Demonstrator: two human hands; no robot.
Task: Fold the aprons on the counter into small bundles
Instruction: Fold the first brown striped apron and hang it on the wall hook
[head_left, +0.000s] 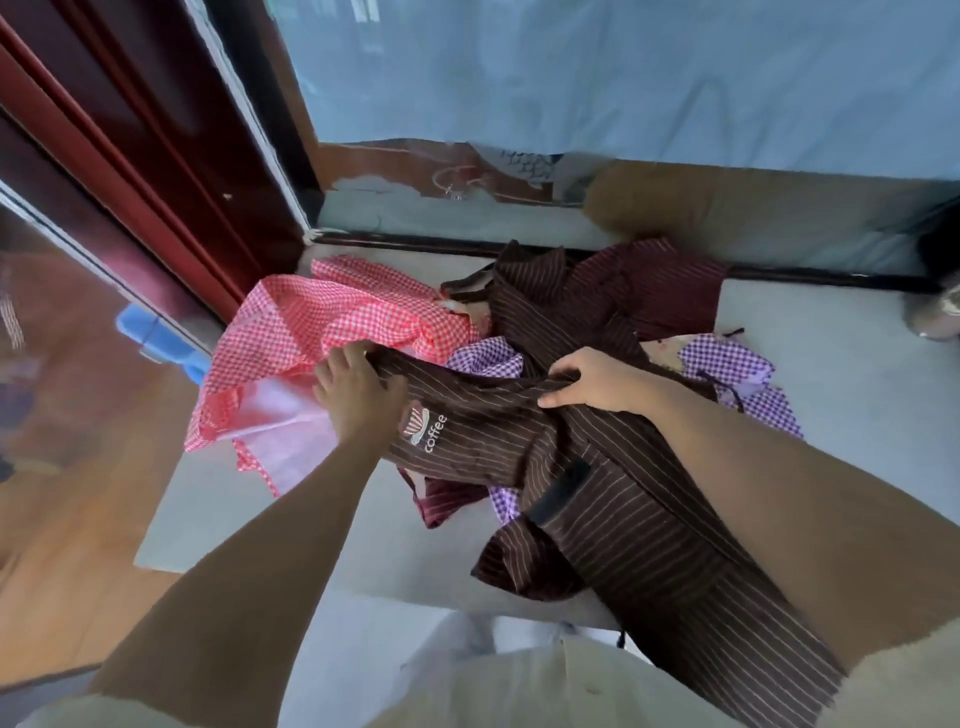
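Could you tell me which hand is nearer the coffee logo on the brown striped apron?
Left. The left hand grips the brown striped apron just beside the coffee logo; the right hand grips it farther along, to the logo's right.

The bare left forearm (249, 561) and right forearm (779, 493) reach forward and converge on the brown striped apron (613, 519). The left grip (358, 395) is at the apron's left end, knuckles up, fingers curled over the bunched edge. The right grip (592, 382) lies palm down on the apron's middle, pinching a fold between thumb and curled fingers. The 2 grips are apart.
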